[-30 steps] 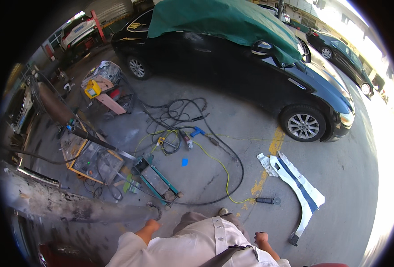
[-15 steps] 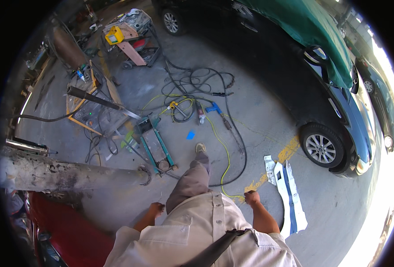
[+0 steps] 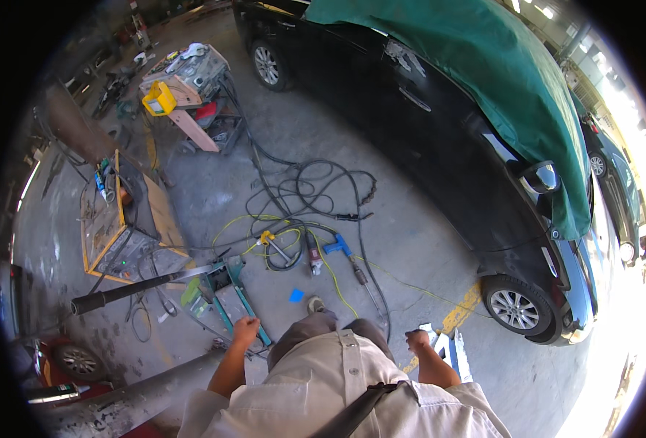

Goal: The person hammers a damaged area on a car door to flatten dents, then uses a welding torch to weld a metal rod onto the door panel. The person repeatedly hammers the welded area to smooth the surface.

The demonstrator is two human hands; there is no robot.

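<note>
My left hand (image 3: pixel 245 331) hangs in front of me with its fingers curled and nothing visible in them. It appears over the near end of a green floor jack (image 3: pixel 229 296), whose long black handle (image 3: pixel 122 291) points left. On the other side, my right hand (image 3: pixel 417 339) is loosely closed, also with nothing showing in it. A white and blue metal panel (image 3: pixel 450 349) lies on the floor near it, partly hidden by my forearm. Ahead of my foot are a blue piece (image 3: pixel 296 296), a red and grey power tool (image 3: pixel 315 261) and a blue-handled tool (image 3: pixel 337 244).
Tangled black cables (image 3: pixel 315 182) and a yellow hose (image 3: pixel 331 286) cover the floor ahead. A black car (image 3: pixel 410 146) under a green cover (image 3: pixel 498 87) lines the right. At left stand a loaded cart (image 3: pixel 204 77), a wood-framed machine (image 3: pixel 137 252) and a thick pole (image 3: pixel 133 398).
My view has shifted forward and turned, so the jack and cables sit lower in the picture. My left hand has swung forward and up, and more of the panel is hidden behind my right arm.
</note>
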